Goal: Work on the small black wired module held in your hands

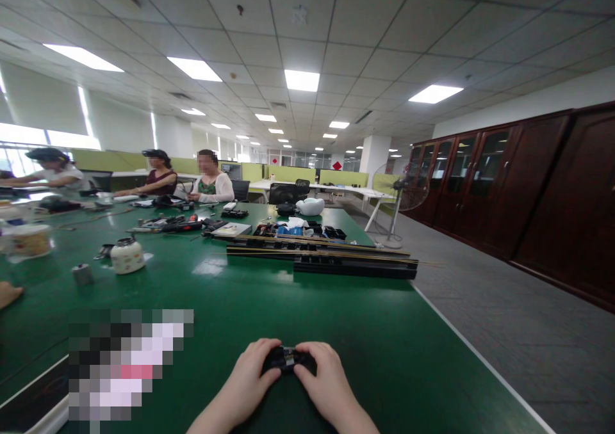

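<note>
Between my two hands, low over the near part of the green table [384, 331], is a small black part [288, 359] with a lighter patch at its middle. My left hand [254, 367] grips its left end, thumb in front and fingers behind. On the right end, my right hand [321, 369] closes in the same way. The fingers cover both ends, so the part's exact kind cannot be made out.
Long black rails [355, 267] with thin brass-coloured rods lie across the table ahead. A cream jar [127, 256] and a grey cylinder [82, 274] stand to the left. Nearer is a blurred-out device [129, 363]. Another person's hand [8, 294] shows at the left edge.
</note>
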A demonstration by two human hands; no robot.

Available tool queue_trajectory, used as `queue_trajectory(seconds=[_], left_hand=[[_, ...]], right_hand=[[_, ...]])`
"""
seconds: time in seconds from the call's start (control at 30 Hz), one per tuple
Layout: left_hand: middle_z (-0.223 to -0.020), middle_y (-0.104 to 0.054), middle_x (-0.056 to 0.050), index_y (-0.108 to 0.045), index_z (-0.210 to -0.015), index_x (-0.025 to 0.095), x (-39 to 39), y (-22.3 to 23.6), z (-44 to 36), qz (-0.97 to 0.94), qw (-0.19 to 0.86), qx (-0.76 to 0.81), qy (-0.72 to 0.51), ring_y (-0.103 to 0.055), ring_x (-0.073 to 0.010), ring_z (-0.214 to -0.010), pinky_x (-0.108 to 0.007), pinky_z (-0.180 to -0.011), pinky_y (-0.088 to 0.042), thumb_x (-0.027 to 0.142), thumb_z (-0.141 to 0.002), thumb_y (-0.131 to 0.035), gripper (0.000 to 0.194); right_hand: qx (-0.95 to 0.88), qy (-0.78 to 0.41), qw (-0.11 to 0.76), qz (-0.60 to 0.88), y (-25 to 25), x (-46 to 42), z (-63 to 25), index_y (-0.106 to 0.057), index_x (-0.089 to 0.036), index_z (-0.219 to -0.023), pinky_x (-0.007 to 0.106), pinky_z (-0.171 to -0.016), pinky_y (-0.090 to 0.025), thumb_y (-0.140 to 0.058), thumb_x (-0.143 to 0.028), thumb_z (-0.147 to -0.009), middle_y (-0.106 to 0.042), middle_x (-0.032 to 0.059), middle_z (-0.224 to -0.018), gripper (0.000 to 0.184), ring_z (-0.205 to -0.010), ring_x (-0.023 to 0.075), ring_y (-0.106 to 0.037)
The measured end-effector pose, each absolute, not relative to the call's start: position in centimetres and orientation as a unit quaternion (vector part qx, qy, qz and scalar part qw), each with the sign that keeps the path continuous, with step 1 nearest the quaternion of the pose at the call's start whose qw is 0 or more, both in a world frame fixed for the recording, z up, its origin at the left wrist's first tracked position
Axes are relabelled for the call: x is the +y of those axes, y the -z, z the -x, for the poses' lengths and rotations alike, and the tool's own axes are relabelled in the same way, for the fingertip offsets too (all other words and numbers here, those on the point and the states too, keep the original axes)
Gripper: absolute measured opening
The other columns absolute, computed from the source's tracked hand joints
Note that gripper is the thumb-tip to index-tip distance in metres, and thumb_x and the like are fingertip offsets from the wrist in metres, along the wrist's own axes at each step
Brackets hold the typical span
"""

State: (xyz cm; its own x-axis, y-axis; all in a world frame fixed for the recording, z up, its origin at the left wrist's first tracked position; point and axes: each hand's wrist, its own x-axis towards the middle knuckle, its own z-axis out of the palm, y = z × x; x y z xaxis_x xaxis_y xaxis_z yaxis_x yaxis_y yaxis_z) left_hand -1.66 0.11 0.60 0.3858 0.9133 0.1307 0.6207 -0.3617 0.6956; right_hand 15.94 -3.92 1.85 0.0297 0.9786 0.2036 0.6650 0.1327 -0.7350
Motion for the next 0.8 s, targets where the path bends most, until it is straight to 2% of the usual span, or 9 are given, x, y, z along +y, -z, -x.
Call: queue_trajectory(seconds=[0.6,0.8], left_hand=[[-0.114,-0.060,-0.007,-0.055,-0.108,0.019,0.01,-0.77,1.56,-0.783,0.284,0.493,-0.251,-0.050,-0.0224,-0.109,-0.035,-0.098,-0.035,0.019,-0.067,-0.051,0.042],[-0.113,-0.060,-0.008,-0.056,-0.108,0.018,0.01,-0.76,1.47,-0.781,0.284,0.496,-0.251,-0.050,-0.0226,-0.109,-0.034,-0.097,-0.035,0.019,-0.066,-0.051,0.043]], right_hand=[[-0.664,-0.214,0.374,0.611,-1.60,-3.73,-15.99,-0.066,-0.024,-0.093,0.033,-0.091,-0.038,-0.055,-0.020,-0.068,-0.067,0.0019,-0.098,0.027,-0.099,0.0212,-0.056],[-0.682,-0.206,0.358,0.604,-1.43,-3.84,-15.92,-0.067,-0.030,-0.093,0.038,-0.096,-0.034,-0.062,-0.020,-0.064,-0.065,0.0015,-0.106,0.031,-0.107,0.0228,-0.053]])
